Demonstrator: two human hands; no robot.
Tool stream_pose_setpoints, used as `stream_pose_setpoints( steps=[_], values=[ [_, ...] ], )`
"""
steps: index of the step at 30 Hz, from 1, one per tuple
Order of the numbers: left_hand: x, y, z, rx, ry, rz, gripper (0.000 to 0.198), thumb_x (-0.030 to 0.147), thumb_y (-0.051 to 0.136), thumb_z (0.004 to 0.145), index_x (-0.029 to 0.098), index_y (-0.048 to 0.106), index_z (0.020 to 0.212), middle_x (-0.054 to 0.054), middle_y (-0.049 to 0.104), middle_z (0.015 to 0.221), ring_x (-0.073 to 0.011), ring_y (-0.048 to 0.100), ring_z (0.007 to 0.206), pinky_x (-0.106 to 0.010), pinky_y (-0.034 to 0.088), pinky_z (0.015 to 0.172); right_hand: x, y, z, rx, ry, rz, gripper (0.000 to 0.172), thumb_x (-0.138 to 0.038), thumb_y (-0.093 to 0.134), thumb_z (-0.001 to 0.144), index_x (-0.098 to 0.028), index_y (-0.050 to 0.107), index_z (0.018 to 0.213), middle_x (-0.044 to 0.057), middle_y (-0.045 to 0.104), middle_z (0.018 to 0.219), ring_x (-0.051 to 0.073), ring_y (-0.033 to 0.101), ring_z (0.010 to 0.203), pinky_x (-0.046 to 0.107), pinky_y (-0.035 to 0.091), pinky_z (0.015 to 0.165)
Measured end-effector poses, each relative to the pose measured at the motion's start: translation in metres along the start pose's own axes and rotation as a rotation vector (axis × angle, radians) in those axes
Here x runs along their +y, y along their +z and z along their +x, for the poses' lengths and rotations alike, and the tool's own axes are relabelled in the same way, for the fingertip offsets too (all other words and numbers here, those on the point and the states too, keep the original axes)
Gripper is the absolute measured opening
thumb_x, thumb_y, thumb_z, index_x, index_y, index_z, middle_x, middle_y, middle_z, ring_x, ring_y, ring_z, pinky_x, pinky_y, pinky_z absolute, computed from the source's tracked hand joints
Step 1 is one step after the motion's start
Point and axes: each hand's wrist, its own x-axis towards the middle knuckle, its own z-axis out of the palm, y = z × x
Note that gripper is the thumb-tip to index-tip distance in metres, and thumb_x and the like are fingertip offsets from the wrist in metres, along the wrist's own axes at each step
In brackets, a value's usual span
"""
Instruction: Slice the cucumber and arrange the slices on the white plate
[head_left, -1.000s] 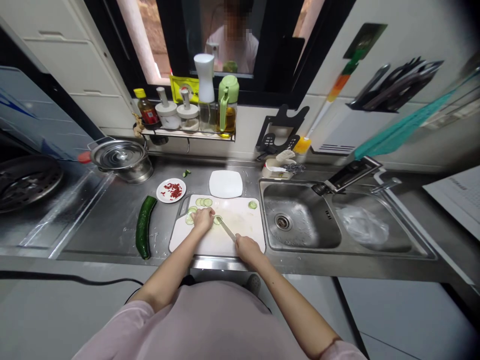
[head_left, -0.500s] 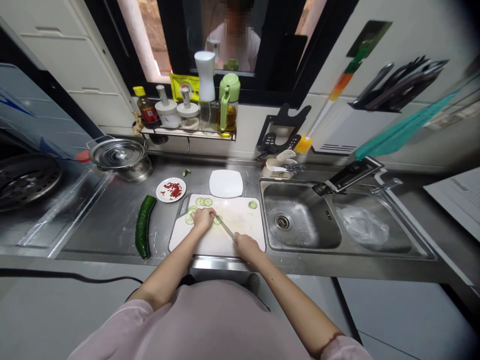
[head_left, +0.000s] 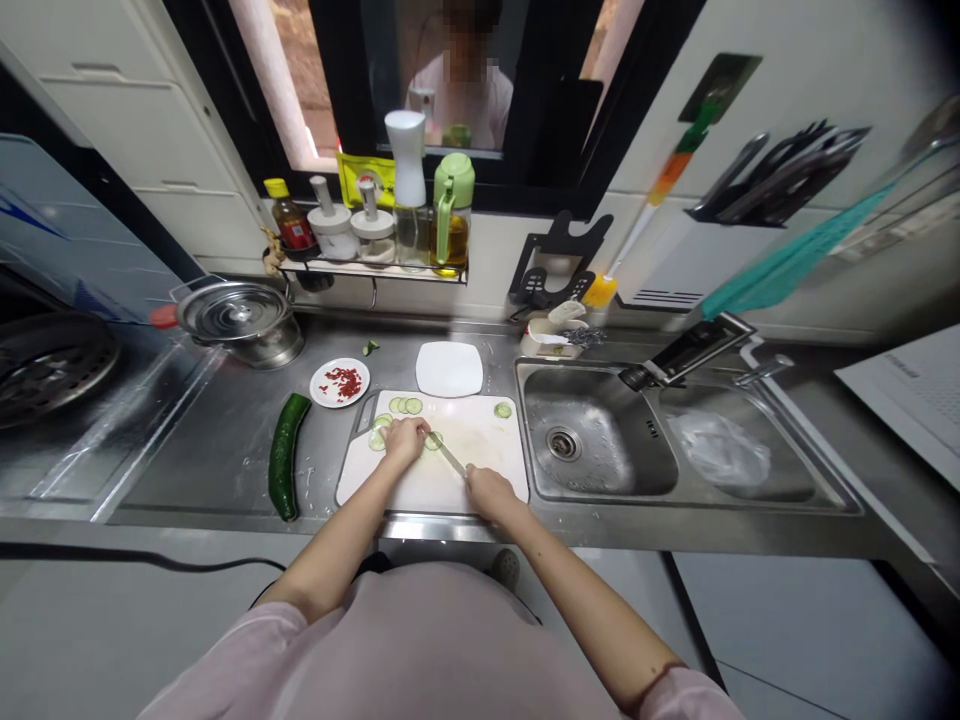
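A white cutting board lies on the steel counter in front of me. My left hand is curled over a piece of cucumber on the board, with cut slices beside and behind it. My right hand grips the handle of a knife whose blade points at the cucumber next to my left fingers. One loose slice sits at the board's far right corner.
A whole cucumber lies left of the board. Behind are a small plate of red chilli, an empty white plate, a lidded steel pot and a condiment shelf. The sink is on the right.
Both hands stay at the same spot on the board. The knife blade has shifted only slightly beside the left fingers.
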Motion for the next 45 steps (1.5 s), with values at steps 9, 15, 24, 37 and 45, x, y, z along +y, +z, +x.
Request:
stream_pose_setpoints(
  steps=[9,15,24,37,45],
  values=[
    [0.001,0.0,0.0,0.015,0.001,0.02,0.024,0.024,0.051,0.084,0.032,0.073,0.089,-0.004,0.073,0.098,-0.0289,0.055,0.11,-0.044,0.031,0.092,-0.001,0.001,-0.003,0.014,-0.003,-0.019,0.034,-0.013,0.034,0.092,-0.014,0.056,0.117,0.018,0.068,0.108,0.027,0.066,0.102,0.035,0.048,0.078],
    [0.0,0.0,0.0,0.008,0.002,0.021,0.024,0.025,0.051,0.084,0.031,0.073,0.09,-0.005,0.073,0.099,-0.0297,0.055,0.111,-0.044,0.031,0.092,-0.002,-0.003,-0.002,0.0,0.003,-0.013,0.034,-0.013,0.034,0.092,-0.014,0.057,0.117,0.019,0.068,0.108,0.028,0.065,0.104,0.035,0.048,0.078],
    [-0.001,0.002,0.003,0.007,0.013,0.037,0.024,0.025,0.051,0.083,0.032,0.073,0.089,-0.004,0.073,0.098,-0.0291,0.055,0.11,-0.044,0.03,0.092,-0.002,-0.001,0.0,-0.003,0.001,-0.006,0.034,-0.014,0.035,0.092,-0.014,0.057,0.118,0.018,0.067,0.109,0.027,0.065,0.105,0.034,0.048,0.079],
    [-0.001,0.001,0.004,0.005,0.009,0.035,0.024,0.025,0.051,0.083,0.032,0.074,0.089,-0.004,0.074,0.098,-0.029,0.056,0.108,-0.044,0.031,0.09,-0.001,0.001,-0.004,0.011,0.01,0.009,0.034,-0.013,0.036,0.092,-0.015,0.057,0.118,0.018,0.068,0.109,0.026,0.065,0.103,0.034,0.047,0.079],
    [-0.001,0.001,0.003,0.003,0.003,0.03,0.027,0.024,0.049,0.083,0.032,0.073,0.092,-0.005,0.073,0.102,-0.0291,0.055,0.11,-0.044,0.03,0.091,0.011,0.01,-0.015,0.008,0.01,-0.014,0.031,-0.015,0.036,0.092,-0.014,0.057,0.115,0.018,0.068,0.107,0.027,0.065,0.101,0.033,0.046,0.076]
  ],
)
